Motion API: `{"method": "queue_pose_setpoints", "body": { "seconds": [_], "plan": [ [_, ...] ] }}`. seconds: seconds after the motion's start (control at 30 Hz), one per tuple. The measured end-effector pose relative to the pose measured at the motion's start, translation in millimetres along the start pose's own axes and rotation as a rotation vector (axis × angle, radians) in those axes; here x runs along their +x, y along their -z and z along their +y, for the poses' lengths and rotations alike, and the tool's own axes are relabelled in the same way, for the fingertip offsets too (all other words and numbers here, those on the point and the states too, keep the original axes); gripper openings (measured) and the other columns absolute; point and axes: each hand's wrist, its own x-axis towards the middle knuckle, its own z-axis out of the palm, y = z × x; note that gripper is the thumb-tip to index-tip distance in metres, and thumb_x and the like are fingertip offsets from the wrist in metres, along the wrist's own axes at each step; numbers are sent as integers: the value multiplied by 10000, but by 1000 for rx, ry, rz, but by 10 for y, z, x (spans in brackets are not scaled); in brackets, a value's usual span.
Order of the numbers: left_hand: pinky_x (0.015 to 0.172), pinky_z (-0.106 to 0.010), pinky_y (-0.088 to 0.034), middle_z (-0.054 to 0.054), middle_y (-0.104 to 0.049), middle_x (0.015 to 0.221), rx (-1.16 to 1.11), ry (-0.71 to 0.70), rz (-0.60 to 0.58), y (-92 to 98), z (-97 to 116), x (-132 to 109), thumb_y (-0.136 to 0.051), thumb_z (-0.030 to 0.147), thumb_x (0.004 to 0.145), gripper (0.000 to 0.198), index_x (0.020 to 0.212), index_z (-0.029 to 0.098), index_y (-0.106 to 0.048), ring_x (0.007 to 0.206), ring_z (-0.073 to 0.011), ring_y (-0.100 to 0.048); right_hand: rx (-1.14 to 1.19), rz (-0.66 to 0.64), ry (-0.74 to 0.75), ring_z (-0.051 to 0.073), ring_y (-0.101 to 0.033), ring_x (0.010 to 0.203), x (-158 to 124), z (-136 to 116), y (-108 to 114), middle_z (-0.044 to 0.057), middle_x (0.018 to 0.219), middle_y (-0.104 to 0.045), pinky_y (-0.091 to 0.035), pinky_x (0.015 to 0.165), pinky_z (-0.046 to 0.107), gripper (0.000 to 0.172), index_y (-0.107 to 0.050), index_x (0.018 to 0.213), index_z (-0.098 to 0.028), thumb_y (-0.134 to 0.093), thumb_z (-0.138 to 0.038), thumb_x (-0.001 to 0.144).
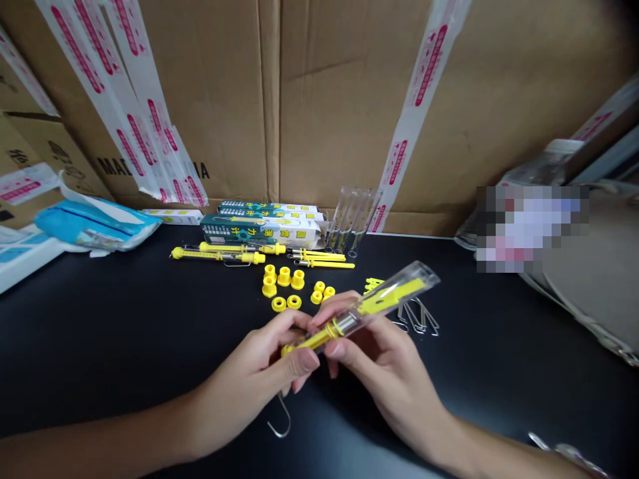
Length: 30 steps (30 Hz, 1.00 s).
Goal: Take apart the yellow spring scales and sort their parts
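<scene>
Both hands are on one tubular spring scale in the middle of the view. My right hand (387, 362) is closed around its clear plastic tube (426, 271), which tilts up to the right. Inside the tube a flat yellow piece (394, 295) and a metal spring section (345, 324) show. My left hand (272, 356) pinches the yellow rod (314, 339) at the tube's lower end. A wire hook (282, 426) hangs below my left fingers. Just beyond my hands lie yellow collars (284, 276), yellow rings (294, 302) and small yellow caps (319, 287).
Behind are assembled spring scales (219, 256), yellow rods with springs (324, 264), printed boxes (262, 233) and upright clear tubes (353, 223). Wire hooks (419, 316) lie right. A blue packet (100, 223) is left, a plastic bottle (539, 166) right. Cardboard (324, 100) walls the back.
</scene>
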Motion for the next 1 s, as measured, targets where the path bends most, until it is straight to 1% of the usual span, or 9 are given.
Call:
{"method": "queue_pose_setpoints", "body": {
  "seconds": [0.1,0.2,0.27,0.37,0.53,0.6,0.7,0.9,1.0],
  "plan": [
    [589,-230,-354,44,-544,734,-28,12,17,7,33,9,-680,433,868,329,1075,202,-571,641,-113,-470,33,90,25,121,-616,668,-2,-30,3,16,888,-680,-574,630,243,169,-708,965,-223,-713,-375,889],
    [641,-230,-391,38,-566,761,7,-2,42,7,57,-11,-666,361,875,255,1068,215,-588,706,-128,-519,47,165,30,124,-651,650,-9,-38,12,18,904,-702,-593,635,258,151,-707,952,-221,-710,-361,893],
    [643,-230,-391,28,-575,771,109,-11,64,12,61,-36,-627,385,902,197,990,209,-616,718,-132,-519,57,220,47,124,-666,632,-10,-41,22,14,890,-706,-600,624,255,157,-707,934,-224,-720,-373,885],
    [597,-225,-368,27,-557,749,236,-8,76,18,53,-63,-569,475,932,280,900,204,-630,677,-127,-482,48,267,46,133,-682,625,-7,-54,31,12,841,-706,-611,619,254,208,-712,891,-219,-780,-402,822],
    [699,-221,-442,13,-650,921,174,-15,91,-7,46,-54,-679,464,860,330,1087,246,-578,822,-156,-583,-11,136,-58,194,-721,736,-13,-92,-6,39,827,-736,-623,684,289,270,-735,835,-214,-842,-438,730],
    [737,-232,-457,2,-676,929,224,-18,107,-23,62,-52,-635,462,894,261,1033,246,-588,854,-172,-608,-5,89,-101,209,-729,782,-16,-97,-18,39,846,-752,-619,715,300,261,-744,878,-223,-829,-430,745],
    [780,-239,-462,-11,-703,925,294,-40,122,-43,98,-54,-594,445,921,210,951,239,-615,868,-183,-627,38,85,-135,177,-699,708,-17,-81,-10,26,835,-745,-605,690,288,244,-741,919,-223,-808,-408,774],
    [629,-214,-411,9,-640,770,368,-50,96,-56,121,-74,-513,452,958,276,966,229,-676,661,-145,-532,133,97,-146,142,-655,662,-31,-51,15,10,773,-709,-582,704,282,247,-718,988,-205,-757,-398,839],
    [659,-224,-410,-5,-632,794,357,-79,91,-44,95,-96,-482,480,973,320,931,221,-664,703,-157,-519,131,80,-136,148,-667,681,-57,-61,6,14,797,-714,-581,710,283,228,-709,990,-209,-741,-390,855]
  ]
}}
